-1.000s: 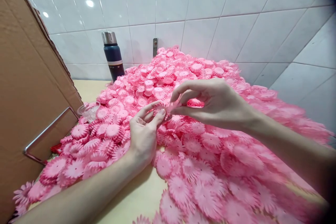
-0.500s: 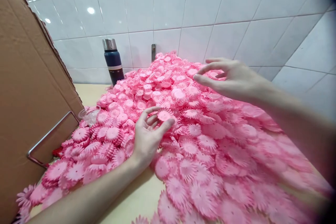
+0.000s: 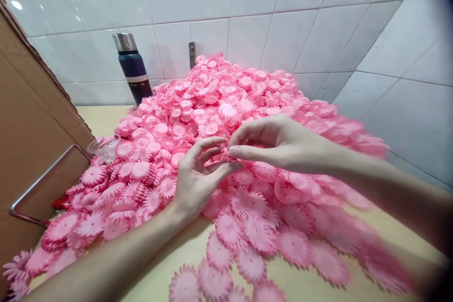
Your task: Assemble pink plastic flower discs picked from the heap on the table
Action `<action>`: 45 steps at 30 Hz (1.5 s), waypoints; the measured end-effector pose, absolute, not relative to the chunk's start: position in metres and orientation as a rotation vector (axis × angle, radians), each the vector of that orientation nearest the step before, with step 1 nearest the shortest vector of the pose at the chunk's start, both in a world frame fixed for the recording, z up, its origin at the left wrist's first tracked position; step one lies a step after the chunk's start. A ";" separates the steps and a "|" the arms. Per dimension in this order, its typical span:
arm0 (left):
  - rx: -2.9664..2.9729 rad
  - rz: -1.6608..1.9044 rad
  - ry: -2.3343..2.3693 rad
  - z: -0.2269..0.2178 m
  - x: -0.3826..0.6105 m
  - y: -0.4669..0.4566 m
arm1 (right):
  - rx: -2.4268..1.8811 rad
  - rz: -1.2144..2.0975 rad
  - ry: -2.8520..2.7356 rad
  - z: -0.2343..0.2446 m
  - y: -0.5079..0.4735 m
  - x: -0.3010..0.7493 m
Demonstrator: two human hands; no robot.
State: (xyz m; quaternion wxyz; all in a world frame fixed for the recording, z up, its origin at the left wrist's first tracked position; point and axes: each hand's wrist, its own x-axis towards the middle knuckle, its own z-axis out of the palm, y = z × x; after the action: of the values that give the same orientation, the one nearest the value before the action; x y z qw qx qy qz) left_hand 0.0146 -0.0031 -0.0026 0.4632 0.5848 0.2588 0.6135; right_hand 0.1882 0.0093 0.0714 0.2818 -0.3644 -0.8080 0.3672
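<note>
Over the heap of pink artificial flower pieces [image 3: 212, 127], my two hands meet. My left hand [image 3: 198, 174] curls its thumb and fingers around a small pink flower piece [image 3: 224, 152]. From the right, my right hand [image 3: 272, 144] pinches with thumb and index finger at the edge of that same piece. The fingers partly hide it, so its full shape does not show. The pieces in the heap are round, with fringed edges, and many have a small hole in the middle.
A dark blue bottle [image 3: 131, 68] with a metal cap stands behind the heap on the left. A cardboard box [image 3: 35, 118] and a bent metal rod [image 3: 42, 179] flank the left side. Tiled walls [image 3: 255, 33] bound the back and right. Loose pieces spread across the pale tabletop [image 3: 170, 264].
My right hand has come down and left from above the heap to the piece in my left hand. The flower piece has turned from face-on to edge-on. The camera view has shifted right.
</note>
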 end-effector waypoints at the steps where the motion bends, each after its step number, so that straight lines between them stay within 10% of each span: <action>1: 1.443 1.470 0.623 -0.003 0.015 -0.004 | -0.966 1.037 -2.106 0.065 0.005 0.188; 45: 1.531 1.119 0.623 -0.003 0.009 -0.002 | -0.878 1.295 -1.587 0.022 -0.010 0.206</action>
State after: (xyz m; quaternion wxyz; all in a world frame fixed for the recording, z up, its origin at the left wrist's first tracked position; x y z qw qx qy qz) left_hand 0.0091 -0.0020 -0.0028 0.5421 0.6445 0.2623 0.4712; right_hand 0.2064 -0.0102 0.0219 0.4410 -0.3536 -0.6391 0.5216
